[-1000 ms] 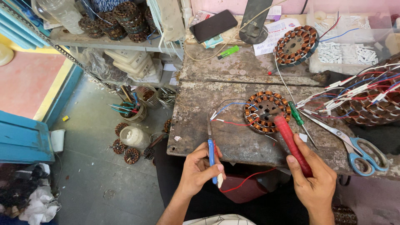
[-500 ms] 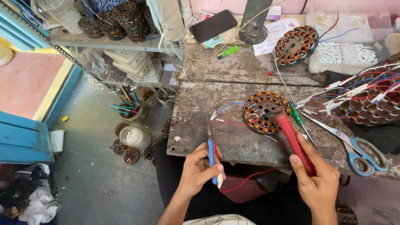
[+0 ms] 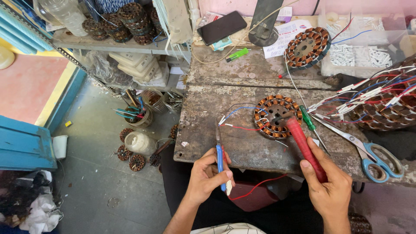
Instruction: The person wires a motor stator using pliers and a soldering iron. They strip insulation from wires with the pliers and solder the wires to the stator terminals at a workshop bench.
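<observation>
Right hand [image 3: 329, 186] grips a red-handled tool [image 3: 303, 145], its tip on the copper-wound stator [image 3: 276, 116] lying on the bench [image 3: 208, 130]; left hand [image 3: 208, 175] pinches a blue-handled blade [image 3: 220, 158]. A slip risks gouging windings or nicking fingers

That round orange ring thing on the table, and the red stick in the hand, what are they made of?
The round ring looks like shiny copper wire wound in coils on a dark metal core; the orange gleam suggests copper. The red stick in the right hand seems a matte rubber or plastic tool handle; I can't tell which. The table looks like worn, stained wood or metal.
</observation>
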